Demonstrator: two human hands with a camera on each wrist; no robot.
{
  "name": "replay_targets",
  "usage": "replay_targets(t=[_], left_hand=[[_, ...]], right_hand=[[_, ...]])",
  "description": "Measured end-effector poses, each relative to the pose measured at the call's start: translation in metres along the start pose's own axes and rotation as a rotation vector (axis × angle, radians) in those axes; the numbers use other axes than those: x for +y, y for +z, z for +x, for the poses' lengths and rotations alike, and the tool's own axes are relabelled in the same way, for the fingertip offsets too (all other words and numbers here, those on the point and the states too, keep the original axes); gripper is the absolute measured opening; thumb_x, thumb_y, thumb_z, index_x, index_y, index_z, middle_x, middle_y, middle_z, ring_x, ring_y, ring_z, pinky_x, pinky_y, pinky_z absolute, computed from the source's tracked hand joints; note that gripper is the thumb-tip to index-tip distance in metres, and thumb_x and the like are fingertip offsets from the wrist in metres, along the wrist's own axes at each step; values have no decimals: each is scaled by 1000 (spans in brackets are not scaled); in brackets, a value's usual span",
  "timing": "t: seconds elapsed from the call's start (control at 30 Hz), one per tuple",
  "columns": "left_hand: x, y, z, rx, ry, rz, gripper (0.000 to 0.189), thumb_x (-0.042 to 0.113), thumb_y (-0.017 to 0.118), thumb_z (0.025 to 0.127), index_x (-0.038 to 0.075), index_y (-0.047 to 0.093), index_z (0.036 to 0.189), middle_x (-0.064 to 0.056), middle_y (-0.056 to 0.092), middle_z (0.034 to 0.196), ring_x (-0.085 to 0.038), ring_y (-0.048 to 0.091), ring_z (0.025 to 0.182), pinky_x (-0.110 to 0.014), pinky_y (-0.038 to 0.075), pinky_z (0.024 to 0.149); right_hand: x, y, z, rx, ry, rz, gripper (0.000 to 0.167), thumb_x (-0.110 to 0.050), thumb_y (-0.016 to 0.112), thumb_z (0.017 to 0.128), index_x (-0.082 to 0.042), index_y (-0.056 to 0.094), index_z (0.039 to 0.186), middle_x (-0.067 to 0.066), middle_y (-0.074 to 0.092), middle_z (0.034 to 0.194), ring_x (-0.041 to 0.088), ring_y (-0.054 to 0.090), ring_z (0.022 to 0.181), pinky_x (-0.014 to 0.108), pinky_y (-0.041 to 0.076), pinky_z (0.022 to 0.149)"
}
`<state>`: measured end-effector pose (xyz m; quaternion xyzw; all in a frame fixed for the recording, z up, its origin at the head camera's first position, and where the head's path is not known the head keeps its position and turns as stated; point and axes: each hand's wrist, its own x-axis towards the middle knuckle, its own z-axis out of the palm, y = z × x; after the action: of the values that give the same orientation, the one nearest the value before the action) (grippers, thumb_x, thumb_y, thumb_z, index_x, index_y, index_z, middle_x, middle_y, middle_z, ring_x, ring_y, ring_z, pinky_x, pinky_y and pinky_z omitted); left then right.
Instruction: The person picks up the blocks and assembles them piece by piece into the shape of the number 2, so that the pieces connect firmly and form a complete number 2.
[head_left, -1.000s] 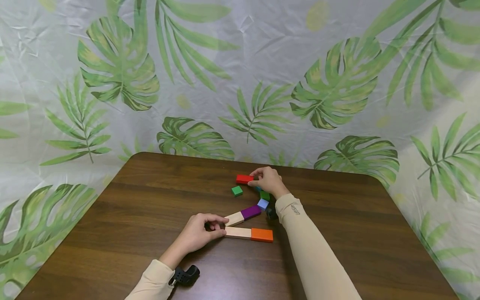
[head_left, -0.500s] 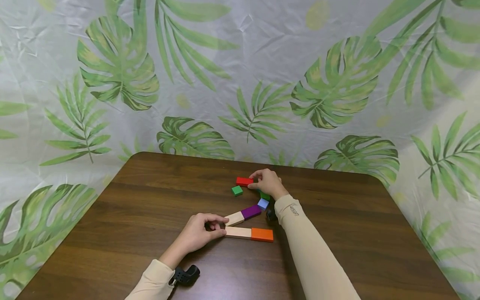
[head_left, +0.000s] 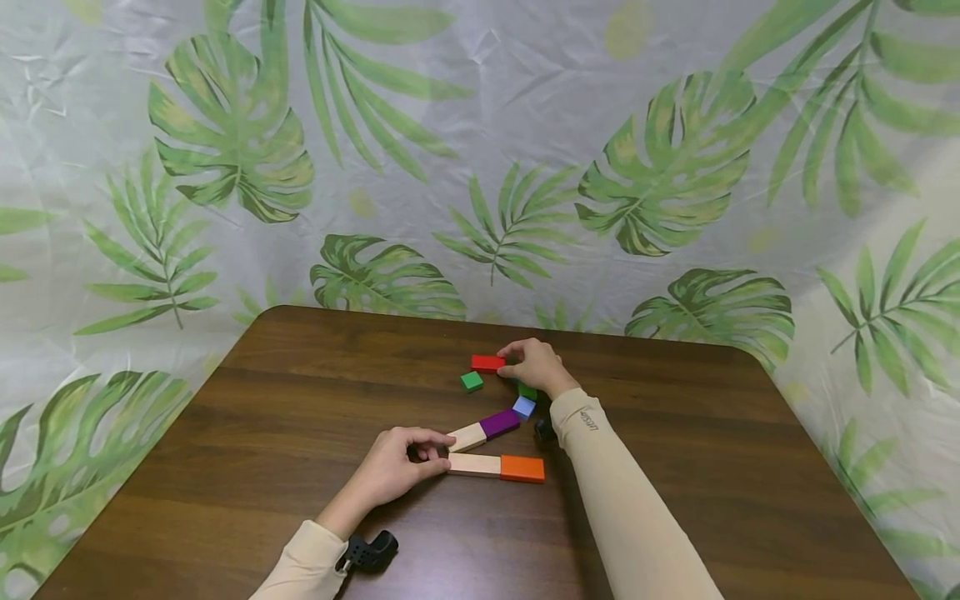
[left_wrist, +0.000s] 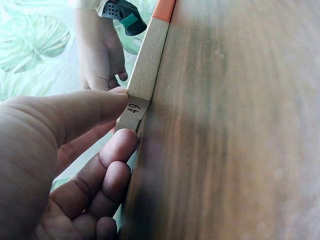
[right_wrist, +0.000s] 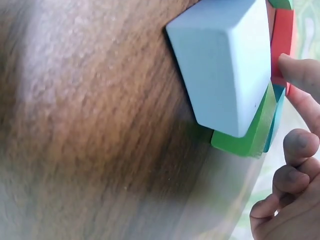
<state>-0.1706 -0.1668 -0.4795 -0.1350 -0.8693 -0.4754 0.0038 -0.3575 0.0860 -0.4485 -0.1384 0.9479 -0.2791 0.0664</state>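
Observation:
My right hand [head_left: 537, 367] pinches the right end of a red block [head_left: 486, 363] between thumb and index finger, near the table's far edge. Under that hand a curved row runs toward me: a teal block [right_wrist: 276, 120], a green block [right_wrist: 245, 135], a light blue block [head_left: 524, 407], a purple block [head_left: 499, 424] and a plain wooden block [head_left: 467, 437]. A second plain wooden block [head_left: 476, 465] adjoins an orange block [head_left: 522, 468]. My left hand [head_left: 399, 467] pinches the left ends where the two plain blocks meet; the number 49 shows on one end face.
A small green block [head_left: 472, 382] lies apart, just in front of the red block. All blocks lie on a dark brown wooden table [head_left: 262, 433]. Behind its far edge hangs a leaf-patterned cloth [head_left: 405, 200]. Each wrist wears a black device [head_left: 371, 552].
My right hand has brought the red block slightly nearer to me, against the row, and the teal block is now hidden in the head view. The left hand stays in place.

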Motion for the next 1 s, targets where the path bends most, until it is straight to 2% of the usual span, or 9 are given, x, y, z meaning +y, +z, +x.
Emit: replay_targets(t=[0.1, 0.2, 0.3, 0.43, 0.5, 0.83, 1.0], left_hand=[[0, -1, 0, -2, 6, -1, 25, 19, 88, 90, 17, 85, 114, 8, 74, 80, -1, 60, 76, -20, 49, 71], [0, -1, 0, -4, 10, -3, 25, 19, 88, 90, 17, 85, 114, 7, 74, 80, -1, 60, 76, -20, 48, 71], [-1, -1, 0, -4, 10, -2, 25, 19, 88, 90, 17, 85, 114, 7, 74, 80, -1, 60, 76, -19, 48, 71], [0, 0, 0, -4, 10, 1, 25, 18, 88, 89, 16, 85, 114, 8, 74, 80, 0, 60, 75, -19, 48, 71], [-1, 0, 0, -2, 9, 2, 25, 18, 88, 89, 16, 85, 114, 8, 74, 80, 0, 60, 75, -19, 49, 71], [-1, 0, 1, -1, 12, -5, 25, 18, 88, 89, 16, 85, 113, 6, 73, 79, -2, 60, 76, -19, 48, 71], [-1, 0, 1, -2, 15, -6, 24, 18, 88, 89, 17, 85, 113, 7, 73, 79, -2, 60, 76, -19, 48, 71]], right_hand=[[0, -1, -1, -3, 3, -3, 32, -32, 81, 96, -21, 80, 126, 9, 73, 123, 31, 60, 115, 56, 41, 102], [0, -2, -1, -3, 4, -6, 32, -32, 82, 96, -22, 80, 126, 8, 73, 123, 30, 61, 114, 54, 40, 100], [1, -3, -2, -2, 4, -5, 32, -32, 82, 95, -22, 80, 126, 7, 70, 112, 27, 58, 105, 49, 37, 93], [0, -4, -3, -9, 7, -7, 32, -31, 82, 96, -22, 80, 126, 4, 58, 94, 24, 50, 92, 43, 29, 85], [0, -4, -3, -11, 6, -10, 32, -31, 82, 96, -21, 80, 126, 2, 54, 89, 22, 48, 88, 42, 27, 83], [0, -6, -4, -11, -7, -7, 34, -32, 82, 96, -21, 78, 128, 3, 57, 93, 22, 51, 88, 39, 28, 81], [1, -11, -5, -11, -11, 6, 33, -33, 78, 99, -18, 77, 128, 2, 54, 85, 21, 49, 80, 39, 29, 80]])
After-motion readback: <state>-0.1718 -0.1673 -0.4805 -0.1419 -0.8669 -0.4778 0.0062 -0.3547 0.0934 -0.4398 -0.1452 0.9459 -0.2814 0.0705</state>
